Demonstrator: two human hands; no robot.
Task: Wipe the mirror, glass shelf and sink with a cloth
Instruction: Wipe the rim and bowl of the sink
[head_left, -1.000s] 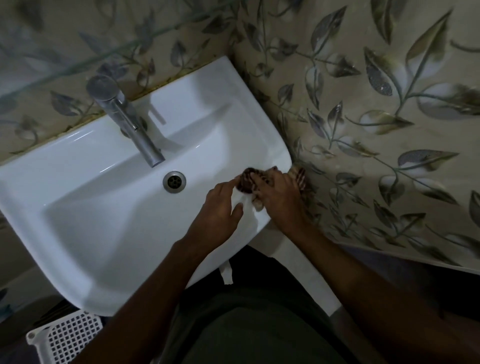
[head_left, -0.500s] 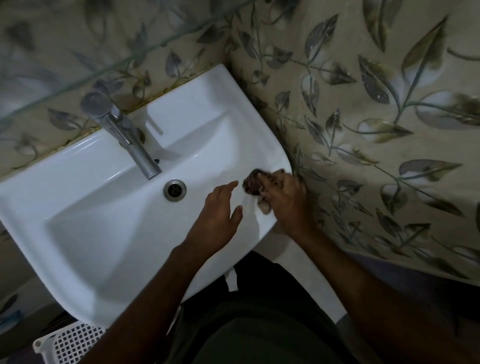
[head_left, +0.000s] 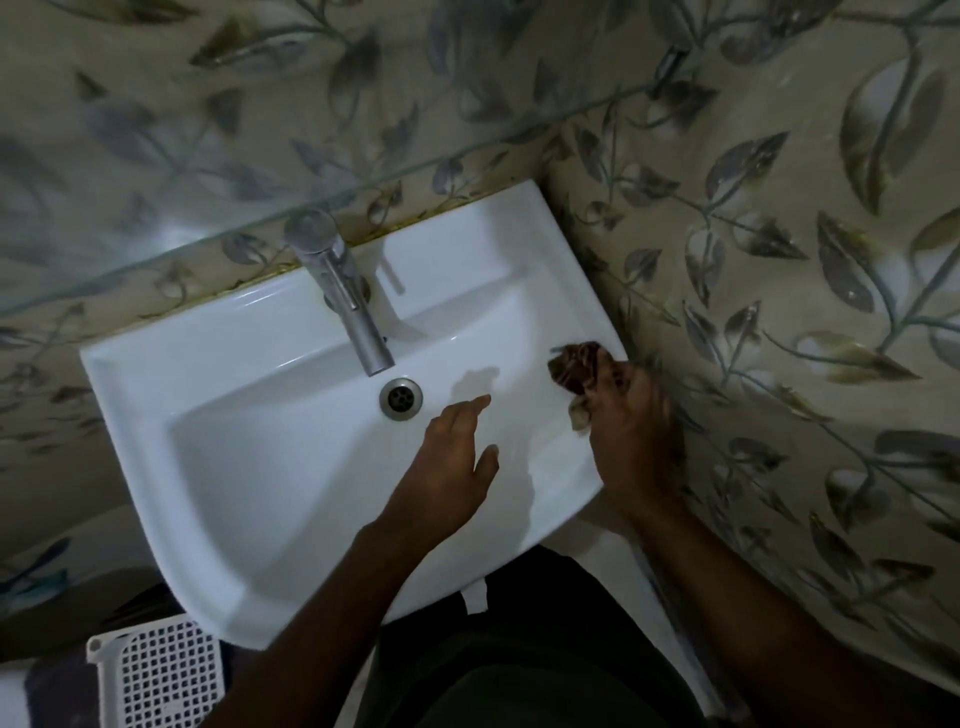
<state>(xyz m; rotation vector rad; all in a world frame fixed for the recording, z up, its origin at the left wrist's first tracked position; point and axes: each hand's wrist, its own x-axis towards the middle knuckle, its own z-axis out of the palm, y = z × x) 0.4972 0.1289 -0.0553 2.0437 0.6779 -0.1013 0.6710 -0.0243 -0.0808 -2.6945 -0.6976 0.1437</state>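
A white ceramic sink (head_left: 249, 467) fills the middle of the view, with a chrome tap (head_left: 337, 296) at its back and a metal drain (head_left: 400, 398) in the basin. My right hand (head_left: 631, 436) presses a dark brown patterned cloth (head_left: 579, 366) onto the sink's right rim, next to the wall. My left hand (head_left: 449, 462) hovers over the basin right of the drain, fingers apart and holding nothing. The edge of the glass shelf (head_left: 332, 195) runs diagonally above the tap. The mirror is out of view.
Leaf-patterned tiled walls (head_left: 779, 260) close in behind and to the right of the sink. A white perforated plastic basket (head_left: 156, 675) stands on the floor at the lower left. My dark clothing fills the bottom centre.
My left hand has let go of the cloth and drawn back over the basin. My right hand keeps the cloth at the right rim. The view has shifted, showing more of the shelf.
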